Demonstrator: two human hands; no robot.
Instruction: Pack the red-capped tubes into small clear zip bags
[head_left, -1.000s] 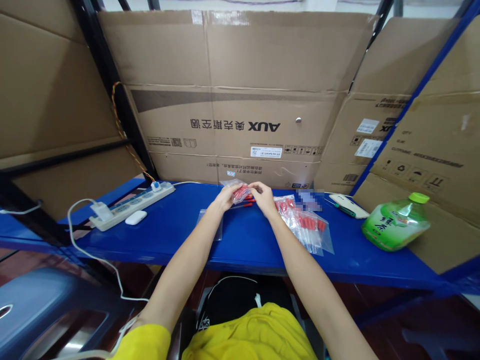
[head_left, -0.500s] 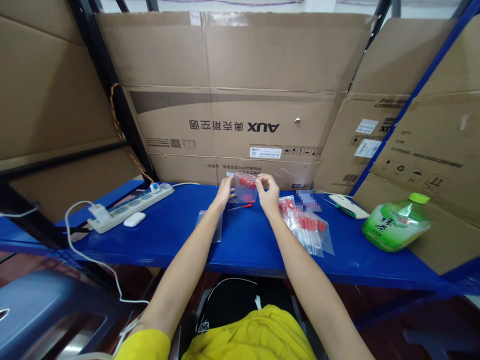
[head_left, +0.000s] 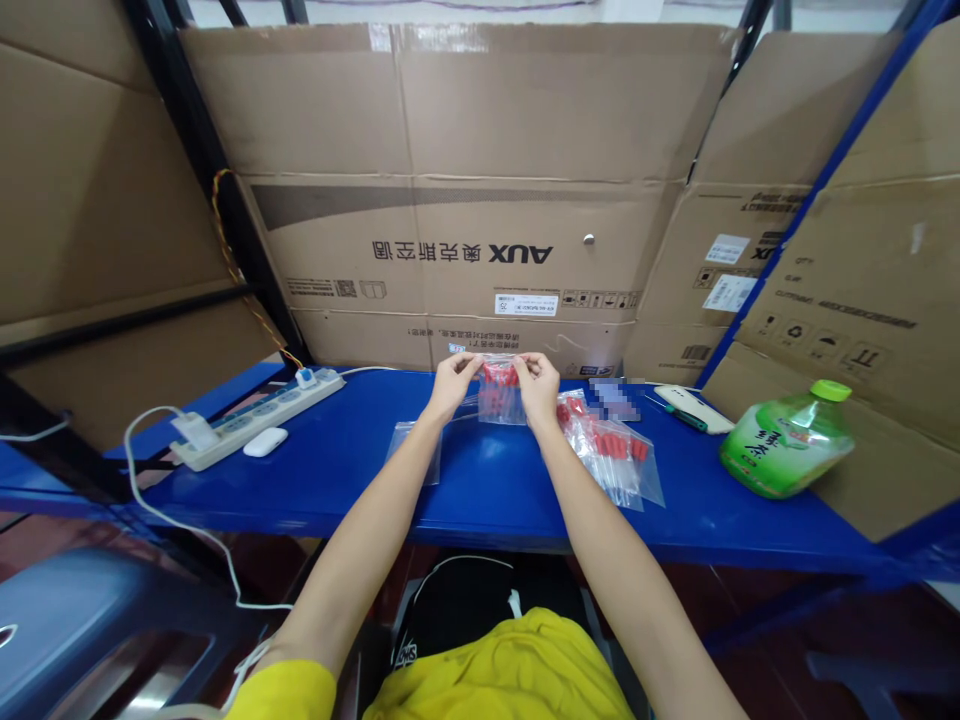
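Between my hands hangs a clear plastic bag (head_left: pixel 501 400) with several red-handled pieces inside, just above the blue table. My left hand (head_left: pixel 454 385) pinches its top left corner. At the top right corner my right hand (head_left: pixel 538 385) pinches it too. More filled bags (head_left: pixel 611 450), holding red-handled pieces with thin shafts, lie overlapping to the right of my right forearm. Partly behind my left forearm, a clear bag (head_left: pixel 402 440) lies flat with nothing visible in it. What the red pieces are exactly is too small to tell.
A power strip (head_left: pixel 262 415) with a plugged-in charger and a small white case (head_left: pixel 265 442) lie at left. To the right are a green screwdriver (head_left: pixel 686 418), a pale flat object (head_left: pixel 694 409) and a green drink bottle (head_left: pixel 787 445). Cardboard (head_left: pixel 480 120) walls the back.
My left hand has moved right and grips the bag's top left corner. The bag now hangs upright and taut between both hands.
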